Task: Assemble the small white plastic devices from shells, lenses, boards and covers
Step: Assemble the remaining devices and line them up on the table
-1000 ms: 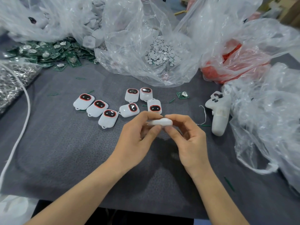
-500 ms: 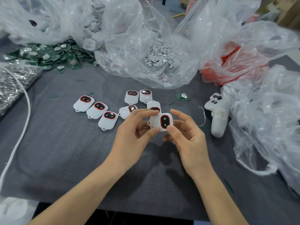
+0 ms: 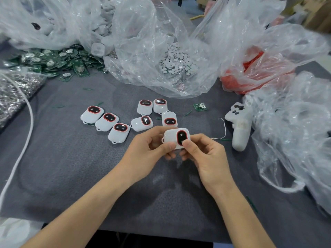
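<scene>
Device [image 3: 171, 137] between left grip [image 3: 148, 150] and right grip [image 3: 207, 158]

The work table [image 3: 71, 167] carried a dark grey, pebble-textured covering across its whole visible top. Lighting was even and diffuse, and shadows on it were soft. A brown cardboard box [image 3: 319, 17] stood at the far right corner.

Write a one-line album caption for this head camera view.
Left hand and right hand pinch a white device, lens up, near seven finished devices on a grey mat.
</scene>
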### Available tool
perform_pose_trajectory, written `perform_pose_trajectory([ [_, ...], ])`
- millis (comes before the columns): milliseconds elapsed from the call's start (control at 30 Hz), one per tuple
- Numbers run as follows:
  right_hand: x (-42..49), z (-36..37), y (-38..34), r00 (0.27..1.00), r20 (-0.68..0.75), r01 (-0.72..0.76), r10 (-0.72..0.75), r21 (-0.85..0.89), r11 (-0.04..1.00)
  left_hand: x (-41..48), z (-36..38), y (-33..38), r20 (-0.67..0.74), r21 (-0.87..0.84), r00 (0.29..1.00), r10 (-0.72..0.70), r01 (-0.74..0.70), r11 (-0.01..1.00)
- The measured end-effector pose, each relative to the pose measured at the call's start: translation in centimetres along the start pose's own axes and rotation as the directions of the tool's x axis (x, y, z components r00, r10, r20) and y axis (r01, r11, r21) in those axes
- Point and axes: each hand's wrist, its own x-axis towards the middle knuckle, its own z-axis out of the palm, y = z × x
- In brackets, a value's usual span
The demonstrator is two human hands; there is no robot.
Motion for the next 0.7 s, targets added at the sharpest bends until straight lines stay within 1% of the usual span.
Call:
perform_pose_trajectory([
  [67, 0.02, -0.05, -0.01, 0.999, 0.041, -0.038, 0.035, 0.07, 0.997, 0.03, -0.13, 0.12, 0.034, -0.056, 0.999, -0.009, 0.011, 0.998],
  [167, 0.04, 0.03, -0.05, 0.996, 0.073, -0.054, 0.043, 0.161, 0.986, 0.07, -0.32, 0.08, 0.073, -0.127, 0.997, -0.037, 0.046, 0.991],
  [300, 0.13, 0.14, -0.28, 0.997, 0.074, -0.05, 0.037, 0.175, 0.983, 0.1, -0.39, -0.17, 0.086, -0.156, 0.996, -0.022, 0.035, 0.987],
  [333, 0.11, 0.2, -0.34, 0.998, 0.063, -0.026, 0.017, 0.138, 0.99, 0.08, -0.42, -0.21, 0.088, -0.161, 0.996, -0.02, 0.034, 0.986],
  [367, 0.07, 0.26, -0.33, 0.999, 0.046, 0.021, -0.024, 0.066, 0.998, 0.08, -0.48, -0.24, 0.089, -0.168, 0.996, -0.021, 0.036, 0.985],
  [400, 0.01, 0.33, -0.18, 0.996, 0.03, 0.079, -0.078, -0.039, 0.996, 0.07, -0.5, -0.27, 0.09, -0.177, 0.996, -0.024, 0.039, 0.983],
  [467, -0.21, 0.66, 0.04, 0.983, 0.018, 0.182, -0.183, -0.245, 0.952, 0.02, -0.52, -0.31, 0.097, -0.195, 0.995, -0.027, 0.046, 0.98],
  [533, -0.45, 0.82, 0.23, 0.955, 0.027, 0.281, -0.295, -0.397, 0.874, -0.1, -0.43, -0.31, 0.114, -0.193, 0.993, -0.031, 0.053, 0.98],
  [600, -0.57, 0.6, 0.28, 0.913, 0.054, 0.371, -0.404, -0.52, 0.769, -0.16, -0.35, -0.34, 0.136, -0.159, 0.99, -0.034, 0.056, 0.986],
  [667, -0.61, 0.34, 0.21, 0.873, 0.094, 0.436, -0.478, -0.59, 0.68, -0.1, -0.49, -0.45, 0.164, -0.129, 0.986, -0.026, 0.048, 0.991],
  [700, -0.65, 0.27, 0.24, 0.857, 0.116, 0.458, -0.502, -0.617, 0.64, -0.11, -0.59, -0.48, 0.179, -0.152, 0.984, -0.025, 0.053, 0.987],
])
